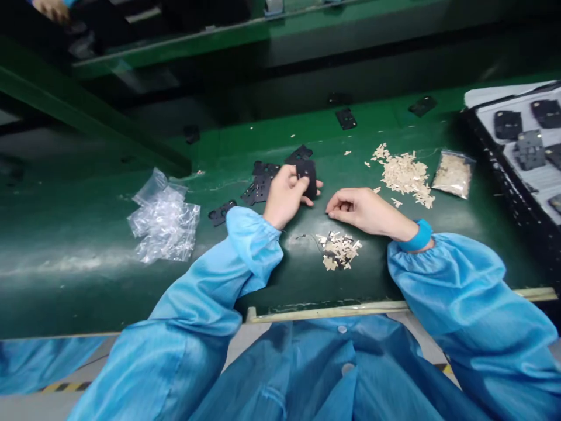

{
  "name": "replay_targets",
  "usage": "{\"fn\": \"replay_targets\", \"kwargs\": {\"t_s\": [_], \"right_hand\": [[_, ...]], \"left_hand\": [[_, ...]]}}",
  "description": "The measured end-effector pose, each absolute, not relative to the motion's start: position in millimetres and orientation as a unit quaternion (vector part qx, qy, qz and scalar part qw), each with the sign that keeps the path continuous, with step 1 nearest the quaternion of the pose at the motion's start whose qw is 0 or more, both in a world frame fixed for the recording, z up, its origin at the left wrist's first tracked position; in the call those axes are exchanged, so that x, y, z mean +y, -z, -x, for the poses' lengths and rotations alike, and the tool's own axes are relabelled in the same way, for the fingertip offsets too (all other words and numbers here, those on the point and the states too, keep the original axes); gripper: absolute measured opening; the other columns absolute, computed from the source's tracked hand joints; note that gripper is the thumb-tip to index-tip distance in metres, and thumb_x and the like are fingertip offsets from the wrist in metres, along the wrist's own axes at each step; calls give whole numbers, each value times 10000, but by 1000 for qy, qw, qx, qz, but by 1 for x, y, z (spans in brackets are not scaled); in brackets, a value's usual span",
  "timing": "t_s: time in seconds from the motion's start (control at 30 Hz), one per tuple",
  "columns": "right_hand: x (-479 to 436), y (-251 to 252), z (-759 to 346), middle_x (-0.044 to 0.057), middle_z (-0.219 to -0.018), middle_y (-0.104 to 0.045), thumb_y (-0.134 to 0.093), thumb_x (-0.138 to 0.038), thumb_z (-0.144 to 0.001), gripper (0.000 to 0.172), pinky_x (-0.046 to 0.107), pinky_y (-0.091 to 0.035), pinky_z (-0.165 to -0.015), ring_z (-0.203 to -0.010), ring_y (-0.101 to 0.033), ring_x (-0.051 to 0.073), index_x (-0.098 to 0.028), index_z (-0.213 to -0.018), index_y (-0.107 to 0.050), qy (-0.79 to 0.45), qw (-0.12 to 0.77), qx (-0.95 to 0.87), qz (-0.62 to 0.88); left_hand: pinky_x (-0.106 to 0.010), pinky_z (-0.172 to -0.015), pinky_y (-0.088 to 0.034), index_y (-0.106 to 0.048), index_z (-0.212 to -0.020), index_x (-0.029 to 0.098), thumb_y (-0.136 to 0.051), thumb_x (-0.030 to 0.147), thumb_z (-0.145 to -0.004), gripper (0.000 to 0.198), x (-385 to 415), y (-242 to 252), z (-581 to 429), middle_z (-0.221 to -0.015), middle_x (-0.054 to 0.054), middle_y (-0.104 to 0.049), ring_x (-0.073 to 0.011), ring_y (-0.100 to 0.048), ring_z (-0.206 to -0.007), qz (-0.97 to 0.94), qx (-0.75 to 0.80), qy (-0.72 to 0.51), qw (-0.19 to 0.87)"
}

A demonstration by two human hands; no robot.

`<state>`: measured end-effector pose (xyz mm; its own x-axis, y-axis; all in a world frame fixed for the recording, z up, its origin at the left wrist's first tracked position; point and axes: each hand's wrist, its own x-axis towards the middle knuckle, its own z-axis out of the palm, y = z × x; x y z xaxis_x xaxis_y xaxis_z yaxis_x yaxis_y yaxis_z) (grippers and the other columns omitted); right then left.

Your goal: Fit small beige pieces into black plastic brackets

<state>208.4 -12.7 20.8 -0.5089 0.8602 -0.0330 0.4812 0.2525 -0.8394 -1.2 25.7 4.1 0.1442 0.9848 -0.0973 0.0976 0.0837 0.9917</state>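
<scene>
Plate [307, 175]: matt black, thin, stamped with cut-outs, gripped in the left hand [284, 196], fingers closed over it and its lower edge near the belt surface. Right hand [353, 210] lies just beside it, palm down, fingers curled toward the thumb; whether the fingertips hold anything is too small to tell.

Beige chips [339, 250], flat and irregular, form a small heap on the glossy green belt [87, 292] just below the right hand. A larger heap [405, 175] of similar chips lies beyond that hand, beside a translucent bag [453, 173] filled with more of them. Loose black plates [258, 188] lie overlapping to the left of the left hand, with a separate one [221, 213] further left and others [346, 118] scattered further along the belt.

Crumpled transparent bags [164, 216] sit in a loose pile at left. Black-rimmed tray [471, 126] at right carries dark plates on a pale liner. Blue smock sleeves [254, 242] have gathered cuffs; a blue band [416, 237] circles the right wrist. Co-worker's hand [51, 8] shows at the top left corner.
</scene>
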Motion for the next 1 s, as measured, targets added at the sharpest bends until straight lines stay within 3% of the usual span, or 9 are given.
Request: {"fn": "replay_targets", "kwargs": {"t_s": [0.17, 0.37, 0.57, 0.73, 0.87, 1.0], "right_hand": [[-18, -29, -209, 36, -904, -671, -691, -244, -911, 84, 279, -418, -644, -710, -574, 143, -195, -926, -757, -402, 147, -818, 385], [-25, -27, -205, 47, -900, -651, -655, -265, -952, 103, 320, -453, -768, -826, -600, 192, -227, -902, -736, -392, 133, -843, 345], [-21, -35, -210, 49, -910, -609, -567, -311, -1006, 179, 306, -434, -729, -781, -554, 173, -205, -889, -651, -410, 114, -831, 357], [-17, -32, -211, 33, -895, -591, -525, -400, -1027, 201, 311, -456, -715, -772, -549, 175, -218, -949, -565, -451, 224, -743, 441], [-18, -22, -205, 49, -912, -604, -488, -381, -1051, 166, 350, -468, -753, -796, -568, 196, -234, -985, -527, -339, 335, -732, 487], [-21, -19, -202, 76, -947, -620, -479, -324, -1052, 136, 391, -476, -813, -871, -580, 230, -247, -957, -539, -242, 348, -777, 464]], "left_hand": [[-144, -435, -419, -464, -1061, 188, -537, 225, -944, 143, 15, -1, -6, -880, -40, -781, -87, -666, -572, -526, 479, -421, 563], [-169, -558, -525, -480, -1107, 190, -546, 197, -948, 172, 17, -6, -3, -833, 0, -752, -88, -699, -626, -492, 489, -415, 589], [-153, -539, -506, -459, -1113, 191, -513, 175, -948, 174, 18, -3, -3, -937, -32, -774, -97, -721, -687, -508, 467, -413, 594], [-155, -491, -474, -451, -1099, 196, -532, 173, -925, 194, 15, -5, -2, -952, -43, -765, -105, -707, -694, -514, 435, -404, 620], [-168, -435, -429, -539, -1050, 172, -631, 242, -901, 189, 7, -13, -4, -896, -47, -732, -90, -631, -624, -515, 417, -370, 651], [-182, -410, -401, -574, -1005, 161, -645, 336, -927, 205, 2, -19, -5, -894, -57, -716, -74, -580, -579, -489, 411, -347, 686]]}}
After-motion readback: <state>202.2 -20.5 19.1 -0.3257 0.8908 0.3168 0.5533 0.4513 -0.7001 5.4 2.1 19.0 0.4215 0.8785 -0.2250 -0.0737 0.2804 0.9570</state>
